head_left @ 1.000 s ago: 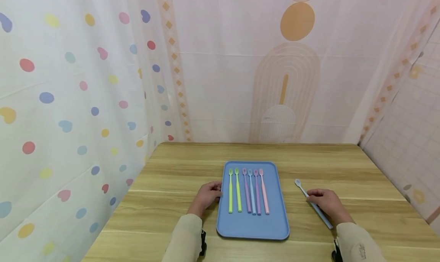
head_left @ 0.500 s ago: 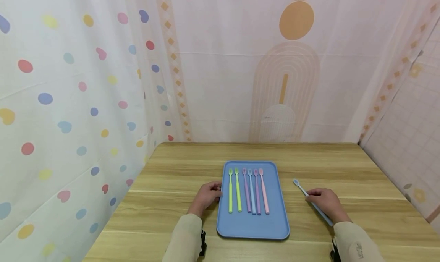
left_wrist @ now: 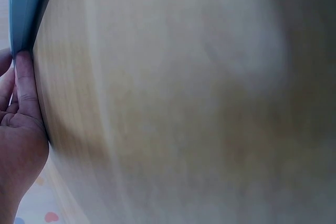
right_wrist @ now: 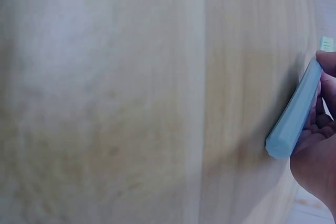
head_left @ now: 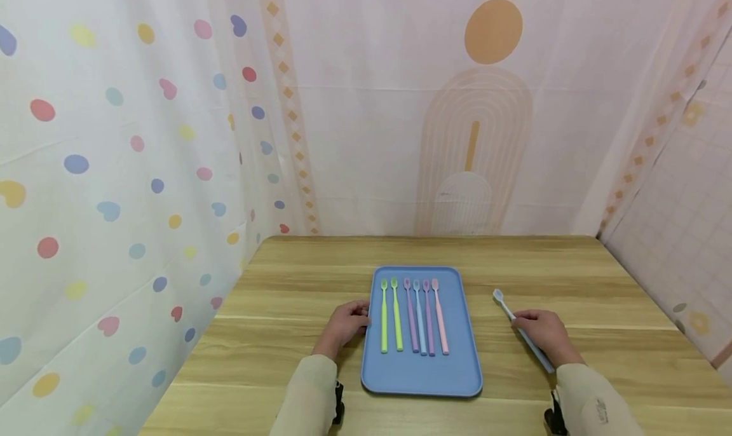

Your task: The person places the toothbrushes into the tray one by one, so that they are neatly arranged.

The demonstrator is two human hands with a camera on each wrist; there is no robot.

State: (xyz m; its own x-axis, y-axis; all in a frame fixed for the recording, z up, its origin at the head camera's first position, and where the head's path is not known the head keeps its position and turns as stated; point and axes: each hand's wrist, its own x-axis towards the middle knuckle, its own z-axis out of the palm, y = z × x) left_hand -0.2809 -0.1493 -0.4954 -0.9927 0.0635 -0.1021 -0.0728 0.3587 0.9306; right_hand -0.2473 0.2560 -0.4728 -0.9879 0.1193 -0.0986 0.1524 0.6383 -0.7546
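Note:
In the head view, a blue tray [head_left: 423, 375] lies on the wooden table with several toothbrushes side by side on it: green ones [head_left: 384, 321] at left, then purple [head_left: 411, 321], light blue [head_left: 420, 325], purple and pink [head_left: 440, 325]. My left hand [head_left: 345, 323] holds the tray's left rim; the left wrist view shows a finger and thumb at the tray edge [left_wrist: 26, 14]. To the right of the tray, my right hand [head_left: 546, 334] pinches a light blue toothbrush [head_left: 505, 306] by its handle, bristle head pointing away. Its handle end [right_wrist: 286, 135] hangs over the table in the right wrist view.
The wooden table [head_left: 286, 264] extends around the tray on all sides. A dotted curtain [head_left: 143, 169] hangs along the left, and a patterned curtain [head_left: 372, 137] stands behind the table's far edge.
My right hand and its toothbrush have shifted only slightly, and the handle end now sits closer under the wrist. The left hand, tray and the toothbrushes on it stay as they were.

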